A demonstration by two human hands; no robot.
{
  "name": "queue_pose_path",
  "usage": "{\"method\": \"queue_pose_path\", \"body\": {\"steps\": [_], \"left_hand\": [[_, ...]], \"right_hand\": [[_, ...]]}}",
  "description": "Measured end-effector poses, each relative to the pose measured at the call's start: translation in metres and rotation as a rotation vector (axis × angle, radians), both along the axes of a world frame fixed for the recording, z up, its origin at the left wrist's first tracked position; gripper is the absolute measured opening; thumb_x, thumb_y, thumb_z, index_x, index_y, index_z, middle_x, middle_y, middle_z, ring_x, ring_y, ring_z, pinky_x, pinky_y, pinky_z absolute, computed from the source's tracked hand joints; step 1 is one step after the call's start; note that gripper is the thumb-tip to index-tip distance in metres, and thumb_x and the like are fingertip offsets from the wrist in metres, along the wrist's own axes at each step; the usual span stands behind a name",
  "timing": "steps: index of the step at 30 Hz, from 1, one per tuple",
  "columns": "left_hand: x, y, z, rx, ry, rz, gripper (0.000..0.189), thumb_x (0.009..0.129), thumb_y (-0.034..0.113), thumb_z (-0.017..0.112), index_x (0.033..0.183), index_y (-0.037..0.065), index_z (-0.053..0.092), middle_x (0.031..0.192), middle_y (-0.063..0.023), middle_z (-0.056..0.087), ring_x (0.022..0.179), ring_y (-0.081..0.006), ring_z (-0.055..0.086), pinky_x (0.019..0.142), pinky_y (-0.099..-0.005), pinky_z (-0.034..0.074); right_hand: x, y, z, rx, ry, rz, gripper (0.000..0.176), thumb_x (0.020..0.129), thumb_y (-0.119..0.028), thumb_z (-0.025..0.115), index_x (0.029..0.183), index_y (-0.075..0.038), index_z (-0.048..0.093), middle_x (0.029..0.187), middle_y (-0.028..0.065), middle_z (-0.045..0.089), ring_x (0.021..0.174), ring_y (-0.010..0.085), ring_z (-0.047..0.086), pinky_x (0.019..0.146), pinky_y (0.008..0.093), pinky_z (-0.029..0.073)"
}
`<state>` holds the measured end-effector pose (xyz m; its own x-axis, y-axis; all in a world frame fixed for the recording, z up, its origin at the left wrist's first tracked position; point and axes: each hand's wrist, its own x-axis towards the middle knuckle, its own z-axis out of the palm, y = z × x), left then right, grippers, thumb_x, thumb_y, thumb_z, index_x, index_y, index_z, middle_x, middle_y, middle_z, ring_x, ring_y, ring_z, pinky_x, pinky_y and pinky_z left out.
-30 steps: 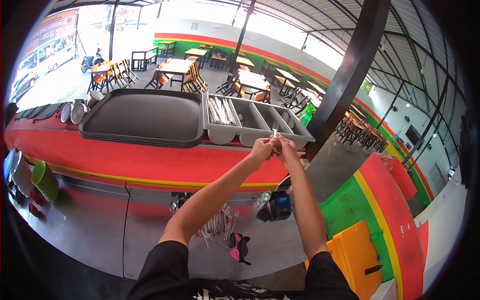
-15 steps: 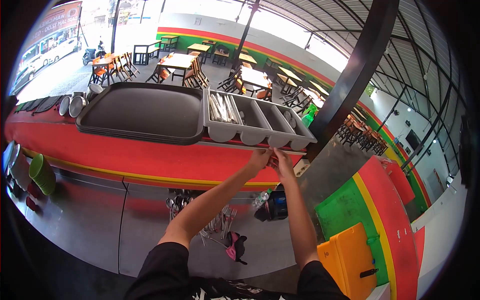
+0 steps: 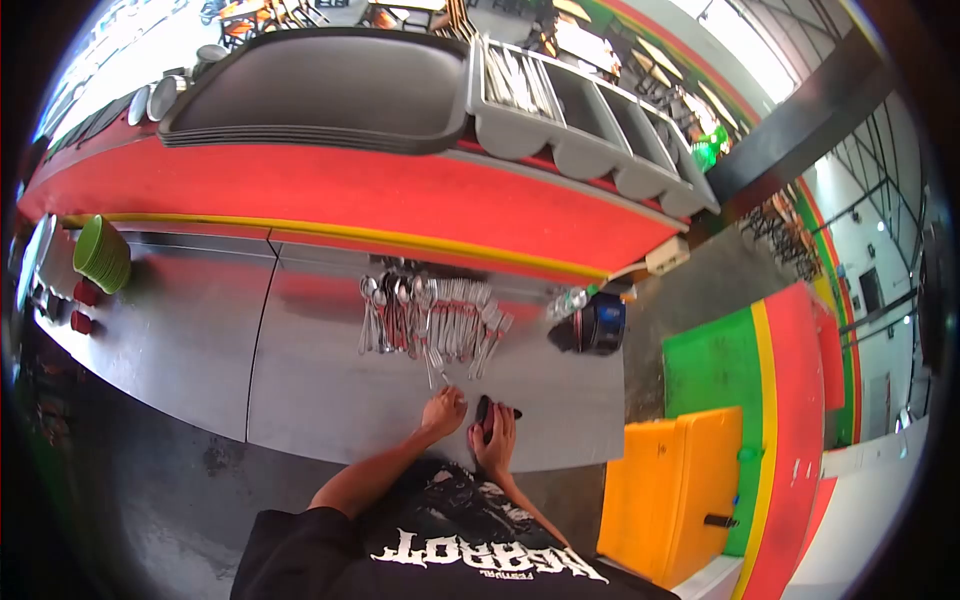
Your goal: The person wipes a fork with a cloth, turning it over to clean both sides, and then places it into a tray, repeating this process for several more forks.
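Observation:
Over the steel counter (image 3: 330, 395), my left hand (image 3: 443, 410) is closed, its fingertips at a fork (image 3: 445, 380) that lies just below the cutlery rows. Beside it on the right, my right hand (image 3: 493, 437) grips a bunched dark and pink cloth (image 3: 487, 410) against the counter. Spoons (image 3: 402, 292) and forks (image 3: 460, 325) lie side by side in rows beyond both hands. Up on the red ledge, a grey cutlery tray (image 3: 620, 130) holds a bundle of utensils (image 3: 520, 80) in its left compartment.
A stack of dark serving trays (image 3: 320, 90) sits on the ledge. A clear bottle (image 3: 572, 300) and a blue-black bundle (image 3: 600, 325) stand right of the cutlery. Green bowls (image 3: 103, 255) are stacked at left. An orange box (image 3: 670, 490) stands at lower right.
Both hands have come down from the front of the cutlery tray to the steel counter. The right hand has taken hold of the cloth. My view has tilted downward.

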<state>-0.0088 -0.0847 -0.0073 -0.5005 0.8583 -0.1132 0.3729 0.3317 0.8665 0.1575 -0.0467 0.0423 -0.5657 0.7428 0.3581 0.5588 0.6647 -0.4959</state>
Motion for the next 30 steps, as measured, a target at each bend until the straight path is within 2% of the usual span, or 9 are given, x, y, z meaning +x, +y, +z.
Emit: {"method": "queue_pose_path", "body": {"steps": [5, 10, 13, 16, 20, 25, 30], "left_hand": [[0.007, 0.013, 0.041, -0.110, 0.119, 0.016, 0.028, 0.084, 0.023, 0.066, 0.104, 0.008, 0.054, 0.099, -0.0153, 0.065, 0.089, -0.0374, 0.065, 0.075, -0.0490, 0.051], [0.016, 0.013, 0.028, -0.062, 0.270, 0.069, 0.029, 0.084, 0.020, 0.064, 0.106, 0.008, 0.050, 0.100, -0.0152, 0.061, 0.086, -0.0381, 0.064, 0.071, -0.0520, 0.048], [0.024, 0.008, 0.017, -0.016, 0.298, 0.290, 0.031, 0.083, 0.019, 0.063, 0.107, 0.007, 0.048, 0.101, -0.0162, 0.059, 0.083, -0.0393, 0.063, 0.068, -0.0530, 0.047], [0.017, 0.006, 0.021, -0.013, 0.177, 0.449, 0.033, 0.082, 0.019, 0.064, 0.106, 0.006, 0.046, 0.103, -0.0172, 0.058, 0.083, -0.0400, 0.063, 0.067, -0.0526, 0.048], [0.000, -0.003, 0.032, -0.156, 0.171, 0.417, 0.034, 0.081, 0.021, 0.065, 0.105, 0.006, 0.046, 0.100, -0.0167, 0.059, 0.084, -0.0399, 0.063, 0.068, -0.0521, 0.049], [-0.018, -0.014, 0.020, -0.252, 0.233, 0.342, 0.028, 0.082, 0.024, 0.066, 0.100, 0.007, 0.053, 0.095, -0.0148, 0.065, 0.084, -0.0372, 0.064, 0.071, -0.0512, 0.048], [-0.030, -0.029, 0.009, -0.231, 0.187, 0.212, 0.023, 0.085, 0.025, 0.065, 0.097, 0.008, 0.056, 0.090, -0.0118, 0.067, 0.085, -0.0337, 0.065, 0.074, -0.0491, 0.046]], "right_hand": [[0.002, 0.007, 0.005, -0.058, -0.028, -0.051, 0.060, 0.080, -0.025, 0.069, 0.134, -0.005, 0.051, 0.137, 0.0190, 0.050, 0.131, 0.0398, 0.043, 0.109, 0.0500, 0.033], [-0.002, 0.005, 0.006, -0.043, -0.019, -0.112, 0.058, 0.078, -0.024, 0.069, 0.132, -0.006, 0.053, 0.134, 0.0163, 0.052, 0.130, 0.0372, 0.045, 0.108, 0.0481, 0.034], [-0.002, 0.005, 0.012, -0.073, -0.016, -0.120, 0.057, 0.079, -0.023, 0.069, 0.131, -0.005, 0.053, 0.134, 0.0161, 0.053, 0.130, 0.0361, 0.045, 0.108, 0.0469, 0.034], [-0.002, 0.005, 0.014, -0.089, -0.010, -0.116, 0.056, 0.079, -0.022, 0.068, 0.131, -0.006, 0.053, 0.134, 0.0156, 0.053, 0.129, 0.0361, 0.046, 0.107, 0.0467, 0.034], [-0.002, 0.005, 0.013, -0.077, -0.008, -0.106, 0.056, 0.079, -0.022, 0.068, 0.131, -0.006, 0.053, 0.134, 0.0157, 0.052, 0.128, 0.0361, 0.046, 0.107, 0.0466, 0.035], [-0.002, 0.003, 0.009, -0.062, 0.002, -0.121, 0.055, 0.080, -0.022, 0.068, 0.131, -0.007, 0.053, 0.135, 0.0164, 0.051, 0.126, 0.0364, 0.046, 0.107, 0.0466, 0.034], [0.000, 0.003, 0.008, -0.044, -0.006, -0.107, 0.054, 0.081, -0.021, 0.068, 0.131, -0.006, 0.053, 0.134, 0.0179, 0.050, 0.126, 0.0377, 0.046, 0.106, 0.0468, 0.036]]}}
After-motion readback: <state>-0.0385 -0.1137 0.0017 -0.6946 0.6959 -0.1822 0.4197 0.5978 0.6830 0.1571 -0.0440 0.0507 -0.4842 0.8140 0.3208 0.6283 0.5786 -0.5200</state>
